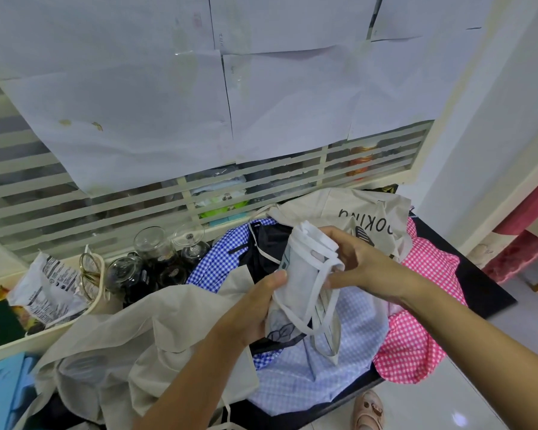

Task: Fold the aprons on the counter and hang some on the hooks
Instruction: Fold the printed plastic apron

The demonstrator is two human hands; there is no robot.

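Apron (305,274), white, folded small, straps dangling

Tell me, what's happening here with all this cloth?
A person is folding aprons. Both hands hold a white apron, folded into a small bundle, above the counter: the left hand grips its lower part, the right hand holds its top, and its straps hang loose. Below lies a heap of unfolded ones: a beige apron, a blue gingham apron, a pink gingham apron. No hooks are in view.
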